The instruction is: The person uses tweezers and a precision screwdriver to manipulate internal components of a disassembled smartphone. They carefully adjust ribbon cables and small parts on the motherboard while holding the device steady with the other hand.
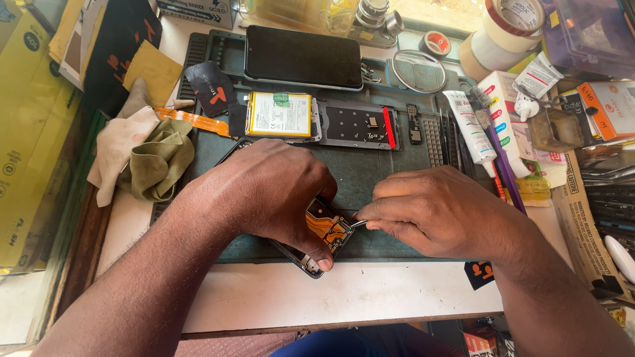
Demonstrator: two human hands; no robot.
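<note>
Seen from above, two bare hands work over a dark green rubber repair mat [370, 175] on a white-edged workbench. The left hand [264, 192] lies palm down across an opened black phone body [317, 248], its fingers curled over the frame and its thumb pressing the lower edge, so the phone is pinned flat near the front edge of the mat. An orange flex cable and exposed parts show inside the phone, just beside the thumb. The right hand [440, 211] is closed in a narrow pinch around slim silver metal tweezers [358, 223], whose tips touch the orange area inside the phone. Behind the hands, further back on the mat, lie a flat rectangular battery with a white and yellow label [279, 114], a grey metal phone plate with a red strip at one end [360, 123], and a dark glass phone screen [304, 57] lying face up. To the left, crumpled olive and beige cloths [142, 155] rest at the mat's edge. To the right stand a white squeeze tube [471, 125], a purple-handled brush [501, 149], and, at the back right corner, rolls of tape [506, 30].
</note>
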